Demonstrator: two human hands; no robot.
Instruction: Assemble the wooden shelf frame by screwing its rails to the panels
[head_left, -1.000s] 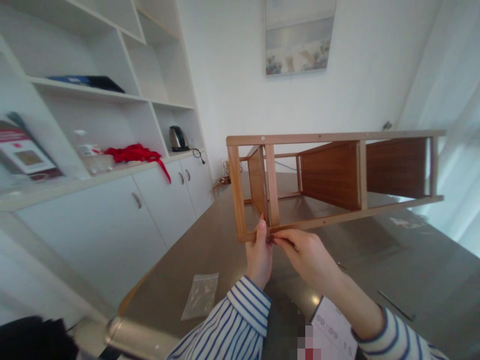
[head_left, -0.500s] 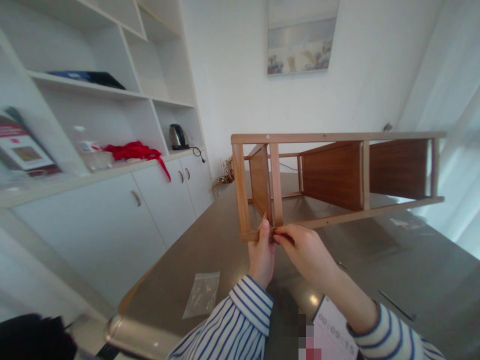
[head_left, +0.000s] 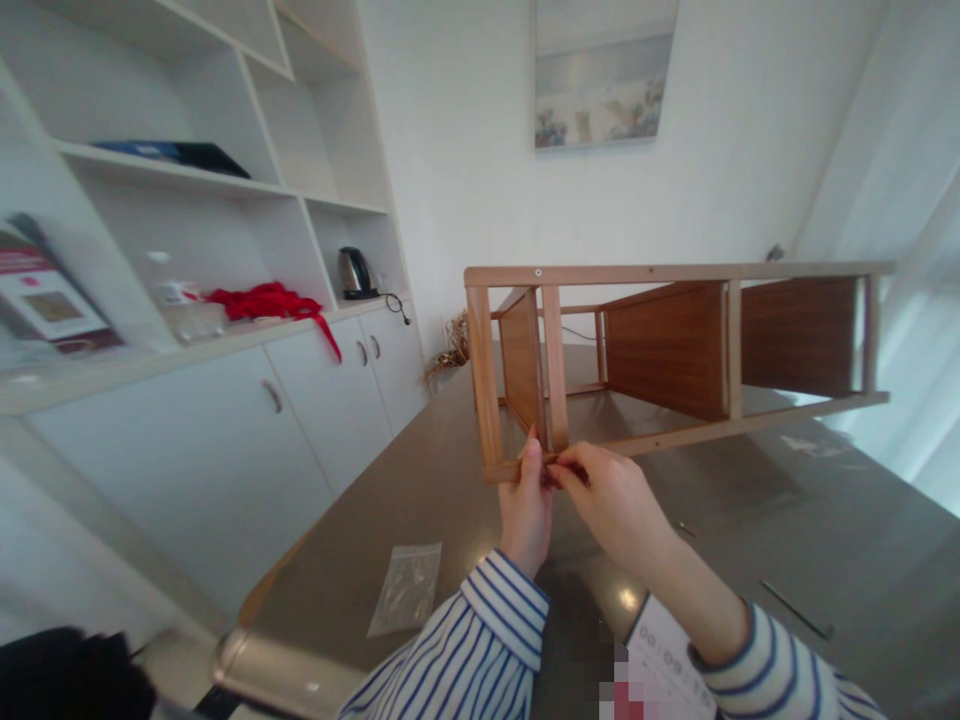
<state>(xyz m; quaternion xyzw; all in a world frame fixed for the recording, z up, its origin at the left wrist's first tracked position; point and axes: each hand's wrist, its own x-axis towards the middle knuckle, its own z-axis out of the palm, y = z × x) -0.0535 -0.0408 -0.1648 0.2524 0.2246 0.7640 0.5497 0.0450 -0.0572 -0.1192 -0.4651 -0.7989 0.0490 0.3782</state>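
A wooden shelf rack (head_left: 555, 370) lies on its side on the grey table, its brown shelf panels standing on edge. My left hand (head_left: 526, 505) is wrapped around the lower rail near the rack's left corner, thumb up against the wood. Right beside it, my right hand (head_left: 611, 495) pinches at the same rail, close to the joint with an upright. Whatever its fingertips hold is too small and hidden to name. A screw head shows in the top rail (head_left: 679, 271), above the hands.
On the table (head_left: 337, 590) lie a clear zip bag (head_left: 406, 590), a hex key (head_left: 796, 608), a small screw-like piece (head_left: 687, 529) and a phone showing a timer (head_left: 667, 650). Some plastic bags (head_left: 817, 445) lie at the right. White cabinets (head_left: 187, 470) line the left wall.
Both hands stay at the same joint; the right fingers have turned slightly. The whole view has shifted a few pixels.
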